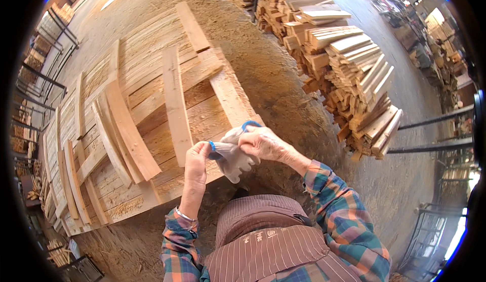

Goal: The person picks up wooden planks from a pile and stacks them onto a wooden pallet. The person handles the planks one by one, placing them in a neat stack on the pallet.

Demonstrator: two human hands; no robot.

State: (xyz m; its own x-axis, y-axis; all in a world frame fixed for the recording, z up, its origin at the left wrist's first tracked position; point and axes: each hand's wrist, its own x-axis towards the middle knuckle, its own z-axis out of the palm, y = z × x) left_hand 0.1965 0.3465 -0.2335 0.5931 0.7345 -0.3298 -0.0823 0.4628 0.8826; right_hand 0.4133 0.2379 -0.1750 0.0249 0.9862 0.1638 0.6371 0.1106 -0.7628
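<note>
Between my two hands is a pair of pale grey work gloves with blue cuffs, their fingers hanging down towards my apron. My left hand pinches one blue cuff between thumb and fingers. On the other side, my right hand has its fingers closed on the gloves close to the second blue cuff. Both hands are bare, held over the near right corner of a low wooden platform. Loose boards lie on it, among them a flat board just beyond my left hand.
Curved planks lie across the platform to the left, amid sawdust. A long stack of cut wood pieces stands on the floor to the right, next to metal bars. Metal racks line the far left.
</note>
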